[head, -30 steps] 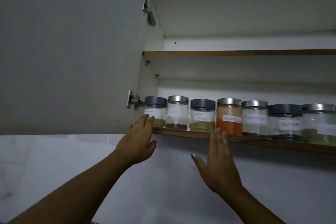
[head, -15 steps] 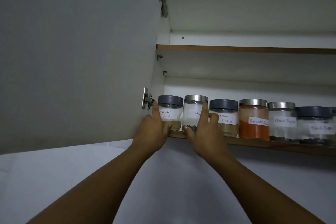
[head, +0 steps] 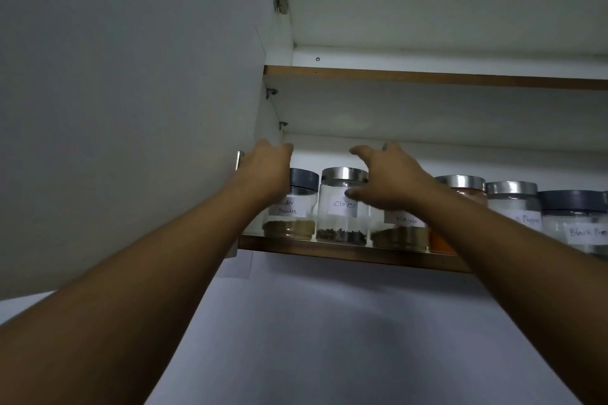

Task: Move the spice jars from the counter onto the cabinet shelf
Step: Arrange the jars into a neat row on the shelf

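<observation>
1. The open grey cabinet door (head: 125,102) fills the left of the view and crowds the leftmost jar.
2. The brown-edged wooden cabinet shelf (head: 329,248) carries a row of clear spice jars along its front edge; a bare upper shelf (head: 427,77) sits above.
3. The left hand (head: 268,171) hangs over the dark-lidded jar of brownish powder (head: 292,217), hiding part of its label; fingers curled, grip unclear.
4. The right hand (head: 391,179) is spread, fingers loose, in front of the jar labelled "Cloves" (head: 342,207) and a jar of olive powder (head: 399,233) (lid hidden).
5. An orange-powder jar (head: 460,187), a steel-lidded pepper jar (head: 513,204) and a dark-lidded jar (head: 574,217) follow, partly hidden or cut off.
</observation>
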`<act>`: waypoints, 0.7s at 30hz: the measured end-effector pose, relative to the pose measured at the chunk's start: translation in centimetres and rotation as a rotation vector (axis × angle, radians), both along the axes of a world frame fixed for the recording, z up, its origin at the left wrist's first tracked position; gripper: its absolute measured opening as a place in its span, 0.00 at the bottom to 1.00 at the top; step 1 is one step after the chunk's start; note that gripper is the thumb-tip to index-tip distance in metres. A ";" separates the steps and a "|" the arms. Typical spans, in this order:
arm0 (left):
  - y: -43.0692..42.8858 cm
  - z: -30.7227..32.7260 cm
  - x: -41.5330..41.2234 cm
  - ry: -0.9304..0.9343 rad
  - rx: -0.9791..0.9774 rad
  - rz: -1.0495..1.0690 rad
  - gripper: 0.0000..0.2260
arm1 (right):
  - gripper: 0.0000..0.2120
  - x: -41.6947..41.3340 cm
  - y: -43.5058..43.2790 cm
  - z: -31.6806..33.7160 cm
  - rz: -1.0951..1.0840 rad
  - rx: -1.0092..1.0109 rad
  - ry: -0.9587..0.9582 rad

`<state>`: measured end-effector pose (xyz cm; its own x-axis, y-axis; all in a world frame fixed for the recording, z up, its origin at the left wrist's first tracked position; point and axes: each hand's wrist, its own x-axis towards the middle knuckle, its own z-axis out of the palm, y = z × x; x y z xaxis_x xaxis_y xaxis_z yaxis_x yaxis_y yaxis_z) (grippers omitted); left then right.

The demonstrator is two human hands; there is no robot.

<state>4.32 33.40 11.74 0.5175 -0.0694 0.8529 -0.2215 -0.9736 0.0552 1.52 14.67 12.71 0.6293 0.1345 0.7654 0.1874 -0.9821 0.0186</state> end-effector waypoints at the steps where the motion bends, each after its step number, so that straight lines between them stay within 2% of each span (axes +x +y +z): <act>1: -0.3 0.5 0.1 0.009 0.019 -0.005 0.23 | 0.34 -0.1 0.1 0.4 0.008 -0.039 -0.021; 4: -1.0 1.5 0.5 0.078 0.117 0.014 0.15 | 0.15 0.1 0.7 1.1 0.032 -0.176 -0.075; 5: -1.1 1.8 0.6 0.084 0.130 0.019 0.14 | 0.12 0.3 0.9 1.1 0.024 -0.189 -0.089; 9: -1.2 3.1 1.0 0.087 0.162 0.032 0.13 | 0.13 1.3 1.4 1.5 -0.035 -0.197 -0.091; 12: -1.5 3.7 2.0 0.158 0.167 0.057 0.13 | 0.12 2.7 1.9 1.8 -0.064 -0.205 -0.067; 18: -2.1 2.7 5.7 0.248 0.300 0.160 0.13 | 0.04 5.6 3.4 1.8 -0.179 -0.233 0.011; 21: -2.8 2.6 7.7 0.289 0.288 0.174 0.11 | 0.13 7.6 4.0 1.6 -0.196 -0.148 0.037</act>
